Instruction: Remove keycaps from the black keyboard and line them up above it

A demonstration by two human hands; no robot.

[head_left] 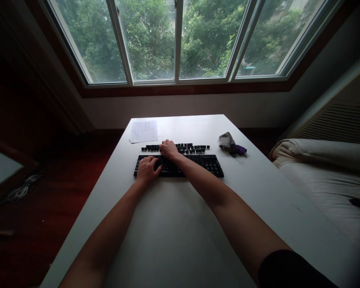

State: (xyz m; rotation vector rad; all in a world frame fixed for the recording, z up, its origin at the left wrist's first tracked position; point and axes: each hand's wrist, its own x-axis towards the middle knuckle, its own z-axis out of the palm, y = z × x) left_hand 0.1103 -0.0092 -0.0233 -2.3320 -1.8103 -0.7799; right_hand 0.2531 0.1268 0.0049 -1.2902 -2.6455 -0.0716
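Note:
A black keyboard (209, 163) lies on the white table, its long side across my view. My left hand (147, 170) rests on its left end, the thumb spread away from the fingers. Behind the keyboard stand loose black keycaps (199, 149) in uneven rows. Reaching across the keyboard, my right hand (169, 149) is at these rows, left of their middle. Its fingers are bent down and drawn together among the keycaps; the fingertips are partly hidden, so anything between them does not show.
A printed sheet of paper (144, 131) lies at the table's far left corner. Right of the keycaps are a crumpled grey cloth (227, 141) and a purple one (240, 150). The white table (174, 224) ends before the window wall. A pale sofa (324, 176) stands at right.

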